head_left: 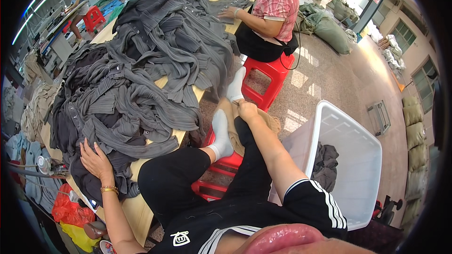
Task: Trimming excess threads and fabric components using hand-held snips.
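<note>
Left hand: the left hand (96,162) rests palm down on the gray clothes (141,66) heaped over the table (136,211), at the table's near left end. Fingers are extended and slightly spread; no fold is visibly pinched.

Right hand: the right hand (247,110) is beyond the table's right edge, at the ankle above a white sock (235,86). Fingers are curled closed; what they grip, if anything, cannot be told.

The step in hand is judged to be light contact with the heap's surface. Recommended handling:

1. Locate one free edge before closing the left fingers. The layers overlap, so a deep grasp would probably catch several pieces.
2. Pinch a single layer between thumb and fingertips. Avoid loading the buttons.
3. Lift upward before drawing the piece clear. Cloth overhangs the table's right edge, and a sideways pull could tip it off.
4. For a long piece, support it with both hands; the ribbed knit looks soft and likely to stretch.
5. Hold sleeves clear of the red bag (70,209), just left of the table's near end.
</note>
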Tool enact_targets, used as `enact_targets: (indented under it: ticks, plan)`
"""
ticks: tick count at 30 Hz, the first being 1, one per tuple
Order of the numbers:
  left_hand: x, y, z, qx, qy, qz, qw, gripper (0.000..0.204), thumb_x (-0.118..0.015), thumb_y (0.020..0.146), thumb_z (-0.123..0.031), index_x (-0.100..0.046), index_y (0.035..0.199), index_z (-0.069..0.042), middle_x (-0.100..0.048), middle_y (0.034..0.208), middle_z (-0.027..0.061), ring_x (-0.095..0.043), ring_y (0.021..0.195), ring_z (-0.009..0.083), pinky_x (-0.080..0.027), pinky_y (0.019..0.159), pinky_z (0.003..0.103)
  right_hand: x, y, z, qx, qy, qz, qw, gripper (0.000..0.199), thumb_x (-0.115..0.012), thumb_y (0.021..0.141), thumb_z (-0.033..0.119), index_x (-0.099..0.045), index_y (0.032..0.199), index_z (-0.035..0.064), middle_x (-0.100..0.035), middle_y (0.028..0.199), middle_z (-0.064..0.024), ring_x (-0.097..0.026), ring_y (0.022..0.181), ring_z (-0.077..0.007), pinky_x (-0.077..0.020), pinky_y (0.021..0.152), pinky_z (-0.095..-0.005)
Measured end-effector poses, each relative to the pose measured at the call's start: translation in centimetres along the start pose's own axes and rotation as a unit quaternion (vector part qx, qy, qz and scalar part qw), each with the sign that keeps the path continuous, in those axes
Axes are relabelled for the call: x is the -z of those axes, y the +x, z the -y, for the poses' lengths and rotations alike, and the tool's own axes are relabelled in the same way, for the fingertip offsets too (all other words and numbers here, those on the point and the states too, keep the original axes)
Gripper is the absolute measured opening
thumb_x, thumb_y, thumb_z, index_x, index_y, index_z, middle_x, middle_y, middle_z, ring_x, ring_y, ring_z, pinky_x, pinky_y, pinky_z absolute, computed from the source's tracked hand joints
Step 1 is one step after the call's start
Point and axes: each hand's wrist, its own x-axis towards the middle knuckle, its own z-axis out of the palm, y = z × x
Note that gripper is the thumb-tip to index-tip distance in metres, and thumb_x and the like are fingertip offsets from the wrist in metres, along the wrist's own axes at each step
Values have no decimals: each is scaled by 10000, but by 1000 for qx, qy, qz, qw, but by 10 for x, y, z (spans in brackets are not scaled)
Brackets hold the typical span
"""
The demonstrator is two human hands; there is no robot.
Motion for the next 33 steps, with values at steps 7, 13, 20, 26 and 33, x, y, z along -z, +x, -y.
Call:
enact_targets:
  ticks: [7, 13, 20, 26, 33]
  plan:
    - [0, 0, -1, -3, 2, -10, 1000, 409, -440, 983, -347, -495, 1321, -123, -498, 1340, 118, -512, 1156, 301, -379, 989, 412, 0, 1, -1, 0, 1, -3, 1000, 215, -481, 850, 185, -570, 900, -4, -675, 806, -208, -671, 756, -363, -518, 673, -493]
    - [2, 0, -1, -2, 1, -4, 1000, 408, -437, 985, -351, -499, 1321, -127, -501, 1336, 115, -510, 1159, 298, -379, 991, 408, 3, 0, 2, -5, 4, -5, 1000, 208, -485, 839, 166, -596, 882, -5, -671, 798, -221, -670, 750, -372, -521, 686, -486]
    - [2, 0, 0, -5, 2, -13, 1000, 410, -436, 985, -353, -499, 1321, -127, -504, 1333, 116, -513, 1154, 299, -381, 987, 407, 7, 1, 5, -6, 3, 8, 1000, 236, -473, 854, 190, -584, 916, -9, -675, 821, -216, -671, 778, -373, -522, 682, -489]
    - [5, 2, -2, -1, -1, -5, 1000, 411, -436, 983, -354, -497, 1321, -129, -500, 1339, 123, -507, 1167, 304, -378, 989, 411, 3, 2, 3, -6, -6, 0, 1000, 227, -471, 857, 185, -589, 895, -5, -675, 802, -206, -671, 767, -363, -522, 672, -486]
    - [6, 1, -8, -1, -11, -8, 1000, 406, -440, 981, -347, -498, 1318, -128, -496, 1345, 124, -514, 1151, 307, -382, 980, 413, 0, 0, -6, -8, -17, -6, 1000, 212, -487, 850, 191, -590, 870, 7, -674, 787, -194, -671, 741, -352, -525, 657, -480]
